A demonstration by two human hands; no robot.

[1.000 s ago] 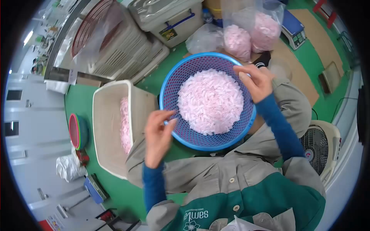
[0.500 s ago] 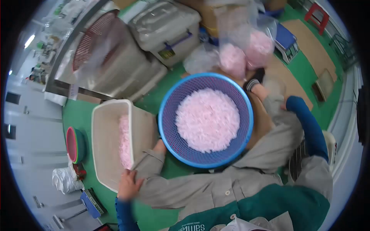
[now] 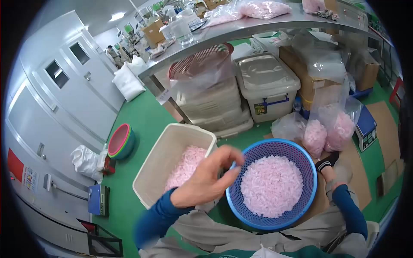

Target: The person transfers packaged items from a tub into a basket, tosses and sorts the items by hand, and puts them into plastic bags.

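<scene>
My left hand (image 3: 208,178) is raised over the gap between a cream tub (image 3: 151,165) and a blue round basket (image 3: 314,180). Its thumb and forefinger curl toward each other at the basket's left rim, around a small blue bit that I cannot make out. Many short, pale pink pieces (image 3: 272,185) fill the middle of the basket. More pink pieces (image 3: 187,165) lie in the tub, partly behind my left hand. Only a sliver of my right hand (image 3: 340,185) shows past the blue sleeve, by my bent leg; its fingers are hidden.
Bags of pink pieces (image 3: 315,136) stand behind the basket, beside a blue scale (image 3: 366,124). A lidded box (image 3: 269,81) and stacked trays (image 3: 211,101) are under a metal table (image 3: 215,36). Nested bowls (image 3: 121,142) sit at left on the green floor.
The view has tilted up, showing the table and doors. My left hand has moved from the tub's near edge to the basket's left rim. My right arm still rests by my leg.
</scene>
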